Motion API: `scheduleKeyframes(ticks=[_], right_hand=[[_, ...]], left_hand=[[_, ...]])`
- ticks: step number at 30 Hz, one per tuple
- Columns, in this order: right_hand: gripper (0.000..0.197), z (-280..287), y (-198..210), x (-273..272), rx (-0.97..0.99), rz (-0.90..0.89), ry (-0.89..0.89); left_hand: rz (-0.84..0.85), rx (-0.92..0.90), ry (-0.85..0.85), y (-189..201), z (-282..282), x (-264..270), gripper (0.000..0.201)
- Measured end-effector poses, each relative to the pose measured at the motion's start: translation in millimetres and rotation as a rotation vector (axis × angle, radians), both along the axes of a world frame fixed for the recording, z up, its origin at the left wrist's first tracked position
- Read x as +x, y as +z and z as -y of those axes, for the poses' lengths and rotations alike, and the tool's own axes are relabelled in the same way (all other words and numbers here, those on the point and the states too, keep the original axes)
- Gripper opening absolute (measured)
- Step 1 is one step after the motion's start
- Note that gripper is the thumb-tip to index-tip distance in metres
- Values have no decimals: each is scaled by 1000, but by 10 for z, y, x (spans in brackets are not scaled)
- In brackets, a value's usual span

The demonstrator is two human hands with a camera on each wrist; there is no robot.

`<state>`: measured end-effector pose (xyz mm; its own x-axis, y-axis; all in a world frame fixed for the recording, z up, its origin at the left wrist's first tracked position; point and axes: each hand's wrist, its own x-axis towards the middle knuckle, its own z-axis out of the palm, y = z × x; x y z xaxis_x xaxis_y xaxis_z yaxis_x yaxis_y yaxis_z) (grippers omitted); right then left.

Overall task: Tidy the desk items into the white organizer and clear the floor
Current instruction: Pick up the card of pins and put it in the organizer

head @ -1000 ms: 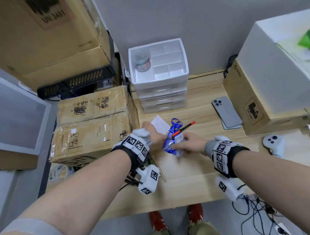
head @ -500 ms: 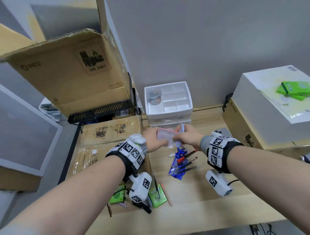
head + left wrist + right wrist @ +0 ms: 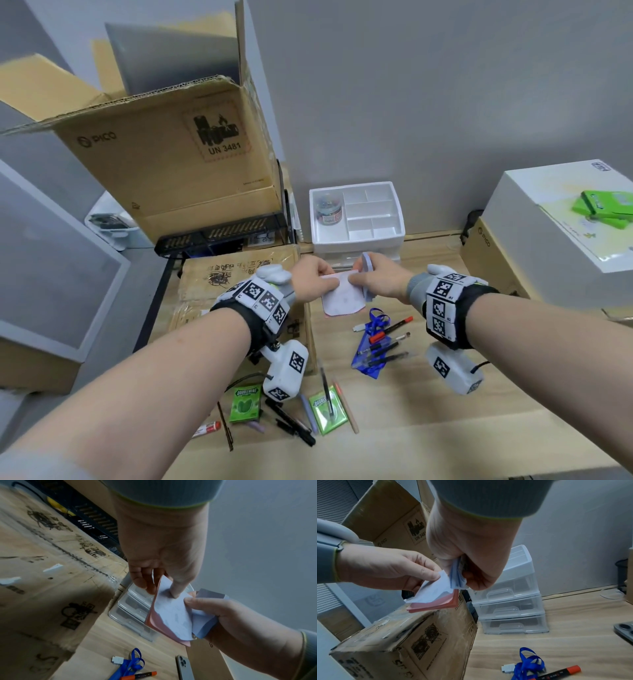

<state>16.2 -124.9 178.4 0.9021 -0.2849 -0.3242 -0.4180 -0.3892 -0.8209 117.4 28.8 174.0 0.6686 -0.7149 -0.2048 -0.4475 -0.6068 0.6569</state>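
Observation:
Both hands hold a sticky-note pad (image 3: pixel 342 298) in the air in front of the white organizer (image 3: pixel 356 241). The pad has a pale top sheet over pink sheets (image 3: pixel 435 604). My left hand (image 3: pixel 322 282) pinches its left edge, thumb on top (image 3: pixel 176 588). My right hand (image 3: pixel 359 279) grips a bent-up bundle of blue sheets (image 3: pixel 204 626) at the pad's right side. The organizer's top tray holds a clear jar of clips (image 3: pixel 327 209); its drawers (image 3: pixel 510 601) are closed.
On the desk lie a blue lanyard pouch with pens (image 3: pixel 373 346), an orange-capped marker (image 3: pixel 390 329), two green gum packs (image 3: pixel 245 404), more pens (image 3: pixel 291 421) and a phone (image 3: pixel 184 668). Cardboard boxes (image 3: pixel 236 274) stand left, a white box (image 3: pixel 555 219) right.
A second ago both hands were low at the lanyard pouch and marker. They have risen with the sticky-note pad toward the organizer; pouch and pens lie on the desk. The head view tilted up.

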Motion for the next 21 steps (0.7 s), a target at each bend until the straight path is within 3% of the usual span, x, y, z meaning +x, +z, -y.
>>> scheduleKeyframes(ticks=[6,10,16,21], right_hand=[[46,-4,9,8,86,-119,7],[13,-67,49,9,218,-132,18],[9,11,-90,16,151,-58,-7],[23,83,-99,-5,187,-67,-32]], left_hand=[[-14,28,100,-118,-36,30,16],[-7,-8,121,-121,-30,11,11],[-113,-88,168,-23,-15,-15,19],[-248,-121,209,55,26,-57,24]])
